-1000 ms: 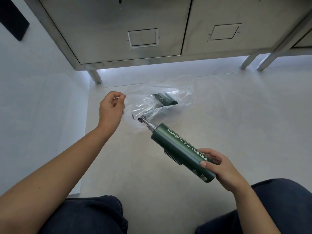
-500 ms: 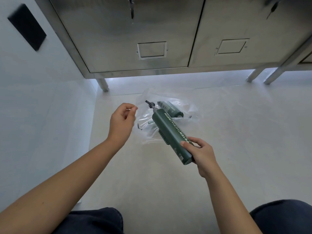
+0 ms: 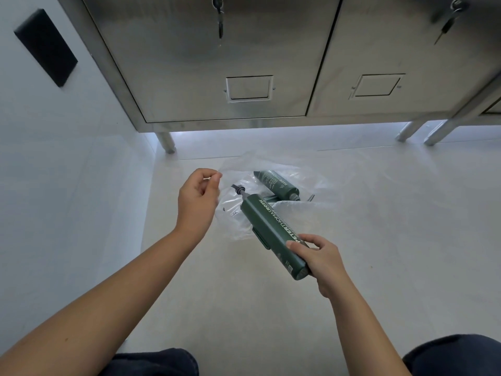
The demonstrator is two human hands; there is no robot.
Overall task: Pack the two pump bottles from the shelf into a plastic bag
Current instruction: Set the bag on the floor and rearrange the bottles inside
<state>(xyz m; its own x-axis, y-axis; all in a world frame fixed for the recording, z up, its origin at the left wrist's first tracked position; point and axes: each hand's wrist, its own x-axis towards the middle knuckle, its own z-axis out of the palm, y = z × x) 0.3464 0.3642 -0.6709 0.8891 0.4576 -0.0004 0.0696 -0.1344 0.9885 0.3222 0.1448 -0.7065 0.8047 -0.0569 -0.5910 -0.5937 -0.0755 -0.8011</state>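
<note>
Our left hand has thumb and fingers pinched together on the edge of the clear plastic bag, lifting its mouth open off the floor. Our right hand has fingers clamped around the base end of a dark green pump bottle, white lettering along its side, pump head pointing away from us and up-left. Pump end sits at the bag mouth, looks partly inside the plastic; cannot tell how far in. Second green pump bottle lies inside the bag on the floor, just beyond the held one, its pump end pointing right. Bag is crumpled, spread on the pale floor near the wall at left. Behind it stands a stainless steel cabinet on legs, two doors, keys hanging in the locks. Our dark trouser knees show at the bottom edge.
</note>
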